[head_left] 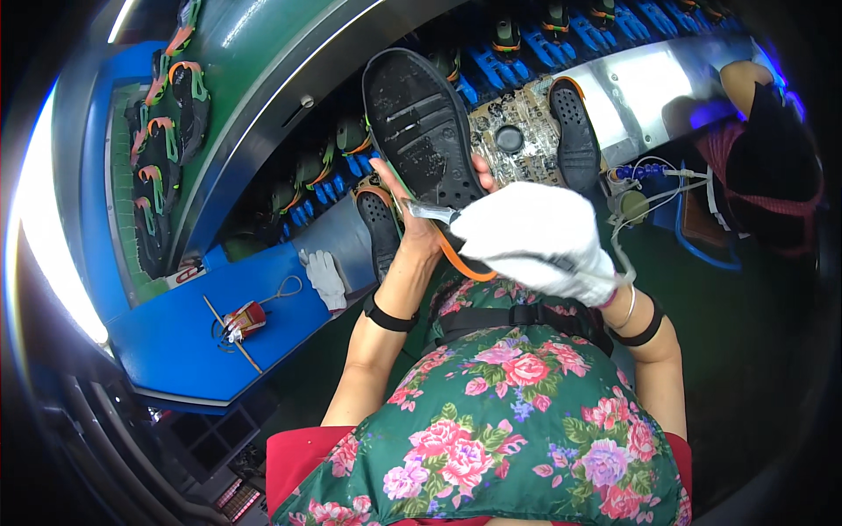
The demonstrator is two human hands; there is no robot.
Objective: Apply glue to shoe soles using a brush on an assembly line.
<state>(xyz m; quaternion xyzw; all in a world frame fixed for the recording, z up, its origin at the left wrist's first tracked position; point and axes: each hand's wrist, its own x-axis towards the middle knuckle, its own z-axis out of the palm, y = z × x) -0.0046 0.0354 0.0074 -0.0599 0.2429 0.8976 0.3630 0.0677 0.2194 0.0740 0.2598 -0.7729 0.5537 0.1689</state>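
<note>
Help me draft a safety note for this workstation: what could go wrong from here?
1. The metal tool in the gloved right hand points toward the bare left hand, so a slip might nick the skin.
2. The tool is also close to the black sole of the shoe, so a stray stroke could scratch it.
</note>
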